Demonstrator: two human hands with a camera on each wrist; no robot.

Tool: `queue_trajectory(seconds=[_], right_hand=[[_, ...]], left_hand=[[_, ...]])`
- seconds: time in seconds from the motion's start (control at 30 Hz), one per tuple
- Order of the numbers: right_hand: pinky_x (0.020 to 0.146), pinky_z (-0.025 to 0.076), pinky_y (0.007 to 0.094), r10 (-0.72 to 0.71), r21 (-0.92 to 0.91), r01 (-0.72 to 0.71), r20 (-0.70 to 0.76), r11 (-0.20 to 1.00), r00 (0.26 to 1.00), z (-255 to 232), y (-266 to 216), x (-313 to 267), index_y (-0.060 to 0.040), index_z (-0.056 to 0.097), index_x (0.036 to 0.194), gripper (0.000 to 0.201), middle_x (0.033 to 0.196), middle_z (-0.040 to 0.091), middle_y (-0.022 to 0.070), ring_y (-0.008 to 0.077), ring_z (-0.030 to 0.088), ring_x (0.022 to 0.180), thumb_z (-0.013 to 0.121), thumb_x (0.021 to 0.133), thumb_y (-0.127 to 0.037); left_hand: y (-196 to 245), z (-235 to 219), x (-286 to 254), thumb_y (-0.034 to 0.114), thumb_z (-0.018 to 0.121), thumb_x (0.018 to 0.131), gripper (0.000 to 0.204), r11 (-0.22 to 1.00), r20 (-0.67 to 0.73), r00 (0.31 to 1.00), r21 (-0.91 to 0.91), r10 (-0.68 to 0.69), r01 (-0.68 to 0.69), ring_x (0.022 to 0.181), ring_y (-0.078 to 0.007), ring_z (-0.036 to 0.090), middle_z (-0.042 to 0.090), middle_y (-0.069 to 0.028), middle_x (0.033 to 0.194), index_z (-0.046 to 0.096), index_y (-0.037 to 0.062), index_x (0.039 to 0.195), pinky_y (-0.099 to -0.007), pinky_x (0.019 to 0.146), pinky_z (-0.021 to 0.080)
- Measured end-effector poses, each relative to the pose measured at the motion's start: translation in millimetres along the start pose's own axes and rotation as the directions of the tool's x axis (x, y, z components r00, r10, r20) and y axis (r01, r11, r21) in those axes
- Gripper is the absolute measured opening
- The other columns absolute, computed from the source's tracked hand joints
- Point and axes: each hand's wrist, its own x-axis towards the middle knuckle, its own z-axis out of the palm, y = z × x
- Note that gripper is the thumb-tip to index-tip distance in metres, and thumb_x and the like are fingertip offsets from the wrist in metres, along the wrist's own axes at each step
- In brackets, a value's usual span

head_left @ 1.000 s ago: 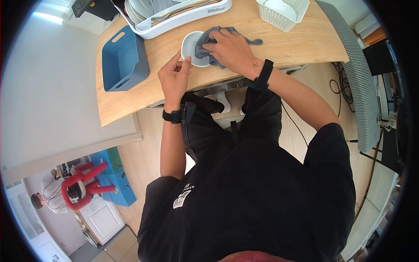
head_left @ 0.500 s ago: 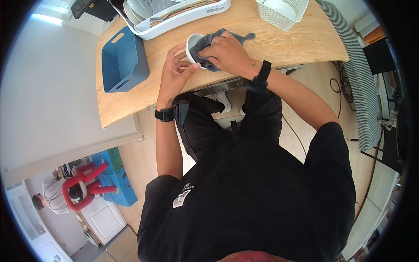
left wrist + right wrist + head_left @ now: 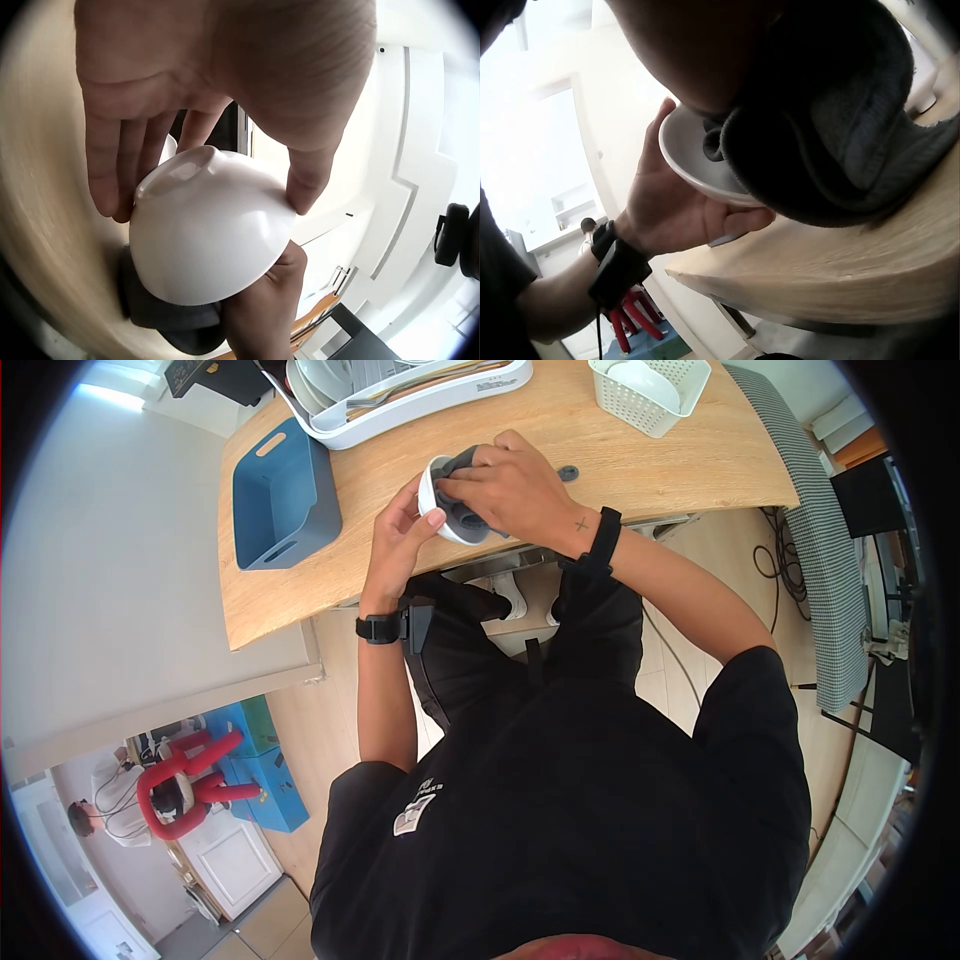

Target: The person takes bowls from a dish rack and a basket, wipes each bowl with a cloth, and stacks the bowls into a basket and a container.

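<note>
The wooden table extends beneath and ahead of both hands. The white dish rack, loaded with plates and utensils, stands on it ahead of the hands, farther forward than either. The blue bin is located to the left of the left hand, well apart from it, with an oblong cutout in its rim. The white perforated basket is positioned ahead and to the right of the right hand and contains a white dish. The right hand is clamped on the grey cloth, its fingers curled into the fabric. The left hand is clamped on the white bowl, thumb near the rim on one side and fingertips against the outer wall on the other. The two hands are close together, with bowl and cloth between them. The bowl is tilted, its opening facing the right hand; bunched cloth is seated inside it. A black strap encircles the right wrist. The small cloth loop lies on the table just beyond the right hand, on its right side.
</note>
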Motion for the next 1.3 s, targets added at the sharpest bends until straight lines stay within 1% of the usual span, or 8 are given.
queue_trajectory(seconds=[0.37, 0.43, 0.6, 0.73, 0.8, 1.13, 1.2, 1.3], right_hand=[[0.084, 0.045, 0.0324, 0.171, 0.347, -0.289, 0.332, 0.892, 0.928, -19.3, -17.0, 3.2, -0.0066, 0.077, 0.111, 0.023, 0.092, 0.077, 0.0046, 0.0154, 0.064, 0.084, 0.07, 0.09, -0.014], [0.08, 0.051, 0.0288, 0.298, 0.795, -0.475, 0.382, 0.376, 0.875, -3.7, -10.7, 1.2, -0.002, 0.074, 0.117, 0.025, 0.096, 0.077, 0.0051, 0.0102, 0.067, 0.083, 0.068, 0.096, -0.013], [0.071, 0.055, 0.0209, 0.514, 0.815, -0.579, 0.51, -0.032, 0.69, -4.4, -12.1, 4.6, 0.0002, 0.071, 0.122, 0.027, 0.1, 0.076, 0.0059, 0.0056, 0.068, 0.086, 0.063, 0.101, -0.012], [0.076, 0.053, 0.0267, 0.576, 0.779, -0.582, 0.373, 0.231, 0.727, -8.7, -8.7, 3.0, -0.004, 0.074, 0.118, 0.025, 0.088, 0.076, 0.0063, 0.009, 0.068, 0.079, 0.067, 0.096, -0.013], [0.081, 0.045, 0.0329, 0.244, 0.134, -0.244, 0.014, 0.961, 0.97, -18.9, -8.4, 0.5, -0.0107, 0.077, 0.11, 0.023, 0.075, 0.071, 0.0064, 0.0171, 0.064, 0.072, 0.07, 0.089, -0.015], [0.083, 0.044, 0.0332, 0.208, 0.388, -0.283, 0.224, 0.877, 0.952, -21.2, -18.7, 6.7, -0.0095, 0.078, 0.11, 0.023, 0.076, 0.071, 0.0088, 0.0175, 0.061, 0.072, 0.072, 0.089, -0.017], [0.078, 0.05, 0.0273, 0.328, 0.764, -0.477, 0.359, 0.435, 0.874, -15.1, -15.9, 5.6, -0.0031, 0.075, 0.115, 0.024, 0.088, 0.076, 0.0076, 0.0078, 0.065, 0.079, 0.07, 0.094, -0.014], [0.073, 0.052, 0.0219, 0.352, 0.844, -0.469, 0.37, 0.259, 0.86, -14.6, -10.3, 4.9, 0.002, 0.073, 0.117, 0.024, 0.098, 0.076, 0.0044, 0.003, 0.064, 0.084, 0.066, 0.098, -0.011]], left_hand=[[17.8, -8.0, -1.3, 0.005, 0.082, 0.082, 0.077, 0.987, -0.019, 0.989, 0.069, 0.145, -0.144, 0.12, -0.0216, 0.061, 0.061, -0.0138, 0.135, 0.045, -0.0025, 0.149, -0.037, 0.101, 0.051], [20.0, -6.6, -1.5, 0.003, 0.082, 0.081, 0.078, 0.989, -0.021, 0.989, 0.043, 0.145, -0.144, 0.12, -0.0214, 0.062, 0.06, -0.0143, 0.136, 0.045, -0.0018, 0.149, -0.0366, 0.1, 0.053], [19.9, -4.9, -0.8, 0.002, 0.085, 0.076, 0.081, 0.985, 0.025, 0.99, 0.101, 0.141, -0.142, 0.117, -0.0205, 0.063, 0.062, -0.0148, 0.133, 0.046, -0.0023, 0.148, -0.0357, 0.097, 0.055], [19.9, -5.2, -2.2, 0.002, 0.086, 0.074, 0.082, 0.973, 0.044, 0.977, 0.096, 0.208, -0.212, 0.114, -0.02, 0.065, 0.065, -0.0146, 0.129, 0.048, -0.0035, 0.146, -0.0349, 0.097, 0.055], [23.1, -4.4, -4.5, 0.002, 0.085, 0.074, 0.081, 0.97, 0.054, 0.972, 0.08, 0.227, -0.231, 0.114, -0.02, 0.065, 0.065, -0.0147, 0.129, 0.048, -0.004, 0.146, -0.0349, 0.097, 0.055], [30.2, 4.5, -4.3, 0.001, 0.083, 0.079, 0.076, 0.972, -0.082, 0.969, 0.026, 0.234, -0.232, 0.111, -0.0192, 0.065, 0.065, -0.0151, 0.126, 0.048, -0.0047, 0.146, -0.0332, 0.09, 0.058], [28.6, 4.3, -3.1, 0.0, 0.082, 0.079, 0.075, 0.97, -0.073, 0.968, 0.052, 0.239, -0.236, 0.111, -0.0191, 0.065, 0.065, -0.0152, 0.126, 0.048, -0.0047, 0.146, -0.0329, 0.09, 0.058], [23.9, 0.3, -4.6, 0.001, 0.081, 0.08, 0.075, 0.977, -0.039, 0.977, 0.048, 0.211, -0.21, 0.11, -0.0192, 0.065, 0.065, -0.0153, 0.127, 0.047, -0.0045, 0.146, -0.0327, 0.091, 0.057]])
